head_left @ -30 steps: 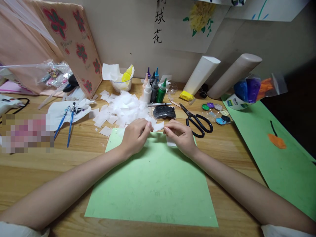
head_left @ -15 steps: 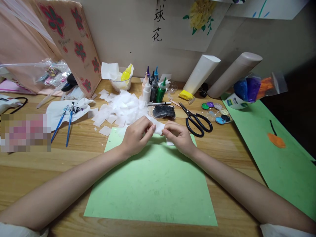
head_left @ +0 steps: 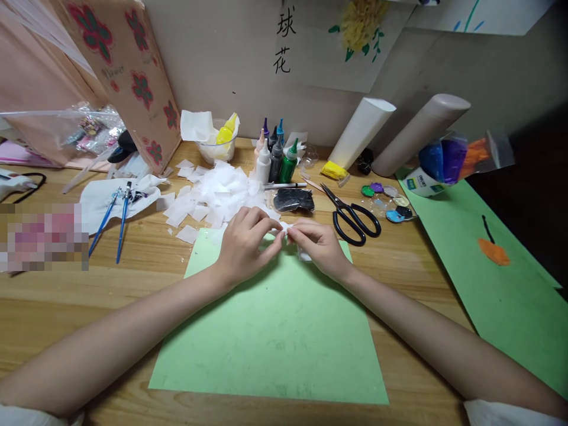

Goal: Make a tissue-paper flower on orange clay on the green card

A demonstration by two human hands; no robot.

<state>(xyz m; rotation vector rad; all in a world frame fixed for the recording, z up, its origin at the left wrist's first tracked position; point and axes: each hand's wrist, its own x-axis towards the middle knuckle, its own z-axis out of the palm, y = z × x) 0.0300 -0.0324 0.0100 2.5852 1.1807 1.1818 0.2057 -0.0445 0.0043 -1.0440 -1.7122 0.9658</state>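
Note:
Both my hands meet over the far edge of a light green paper sheet. My left hand and my right hand each pinch the same small piece of white tissue paper, fingertips almost touching. Most of the piece is hidden between the fingers. A second white scrap lies under my right hand. Just beyond my hands is a heap of cut white tissue squares.
Black scissors lie right of my hands, with small paint pots past them. Paint bottles, a black bag, blue brushes on tissue, two paper rolls and a second green sheet surround the wooden table.
My hands have drawn closer together, and the white tissue piece between them has been gathered from a flat square into a small bunch pinched by both.

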